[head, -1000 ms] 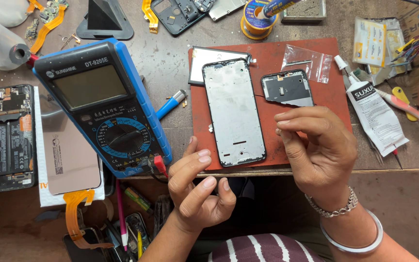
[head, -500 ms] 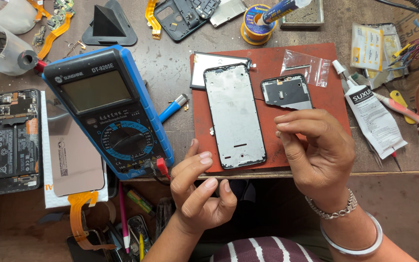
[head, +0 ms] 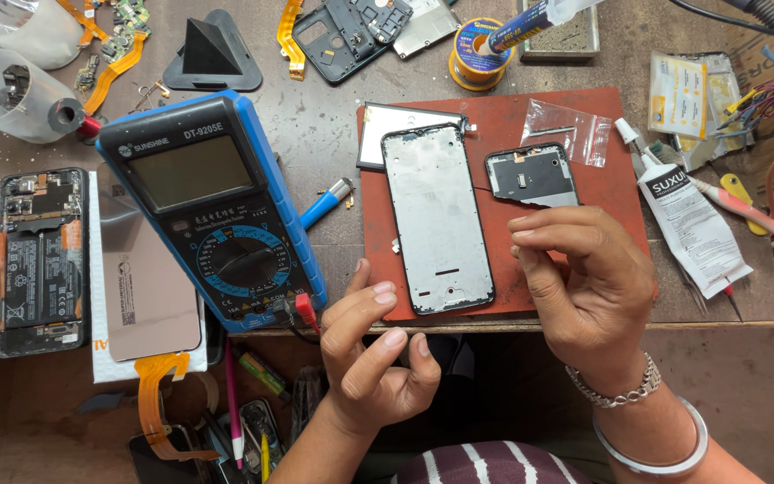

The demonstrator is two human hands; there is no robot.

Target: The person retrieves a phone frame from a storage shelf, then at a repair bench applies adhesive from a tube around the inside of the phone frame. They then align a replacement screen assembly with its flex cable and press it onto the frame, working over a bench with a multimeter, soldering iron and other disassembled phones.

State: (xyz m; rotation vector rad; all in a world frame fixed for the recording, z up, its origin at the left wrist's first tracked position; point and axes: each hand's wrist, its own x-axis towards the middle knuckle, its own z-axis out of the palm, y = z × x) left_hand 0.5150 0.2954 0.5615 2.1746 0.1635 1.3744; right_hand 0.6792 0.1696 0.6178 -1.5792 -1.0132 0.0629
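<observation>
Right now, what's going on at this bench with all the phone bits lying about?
A person sits at a cluttered workbench with both hands raised just above its front edge. The left hand and right hand are loosely curled, fingertips pinched; whether either holds something tiny cannot be told. Nearest them, a bare phone frame lies flat on a red mat, with a smaller dark phone part beside it. A blue multimeter lies to the left, and an opened phone further left.

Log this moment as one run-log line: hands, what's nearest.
left hand: empty, near multimeter | right hand: fingers pinched, contents unclear | phone frame: flat on red mat
</observation>
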